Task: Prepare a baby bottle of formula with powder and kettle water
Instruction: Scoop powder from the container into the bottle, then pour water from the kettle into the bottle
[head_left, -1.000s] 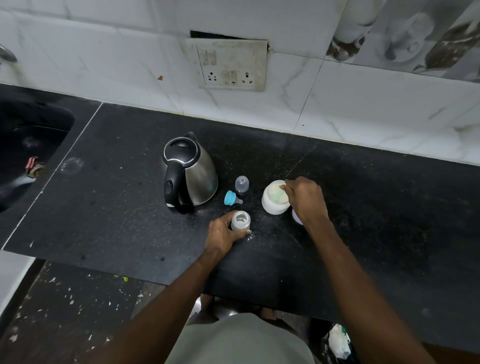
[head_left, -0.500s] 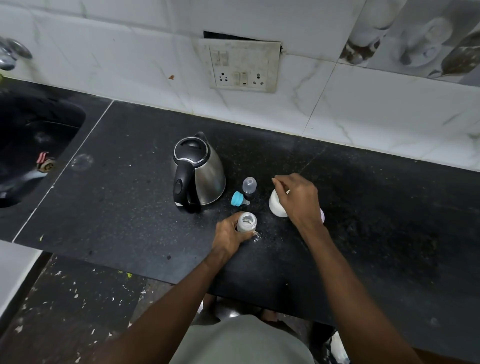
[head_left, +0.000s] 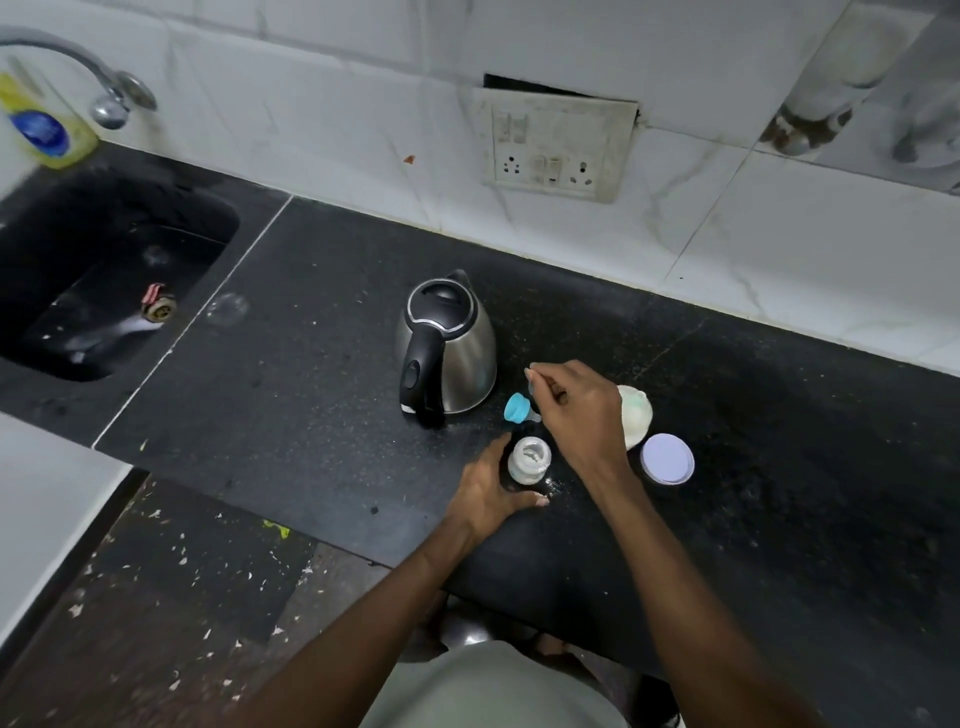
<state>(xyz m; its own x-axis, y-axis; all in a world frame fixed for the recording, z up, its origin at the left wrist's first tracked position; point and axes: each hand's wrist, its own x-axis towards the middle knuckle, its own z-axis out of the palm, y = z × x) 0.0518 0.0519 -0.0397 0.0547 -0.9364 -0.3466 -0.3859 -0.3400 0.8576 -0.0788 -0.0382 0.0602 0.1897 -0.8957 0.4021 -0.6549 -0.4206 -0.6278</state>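
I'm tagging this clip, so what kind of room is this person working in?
Most likely a home kitchen: a dark stone counter with a sunken sink and tap, an electric kettle standing on it, and a white tiled wall with a socket panel.

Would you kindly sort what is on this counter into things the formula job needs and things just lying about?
Needed: small clear open baby bottle, steel kettle with black handle, white powder tub, lilac round lid, blue teat ring.

Lying about: yellow soap bottle, chrome tap, wall socket plate.
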